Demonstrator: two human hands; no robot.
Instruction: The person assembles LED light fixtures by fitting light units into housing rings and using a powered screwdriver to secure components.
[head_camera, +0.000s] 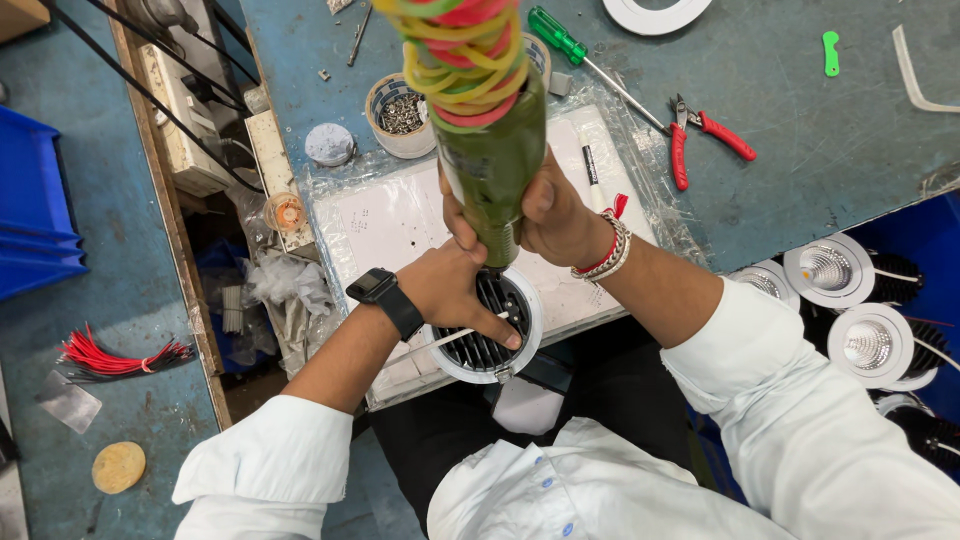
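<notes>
My right hand (552, 215) grips a green powered screwdriver (488, 165) that hangs upright, its upper part wrapped in red, yellow and green rubber bands. Its tip points down onto a round white downlight fitting with a black finned heat sink (487, 335). My left hand (452, 290), with a black watch on the wrist, presses on the fitting and holds it against a white plastic-covered pad (400, 215) at the bench's front edge. A white wire runs across the fitting under my fingers.
Behind the pad lie a round tub of screws (398, 112), a green-handled screwdriver (570, 45), red-handled pliers (700, 135) and a black marker (591, 165). Several finished downlights (845, 300) sit in a blue bin at right. Red wire bundle (110, 358) lies at left.
</notes>
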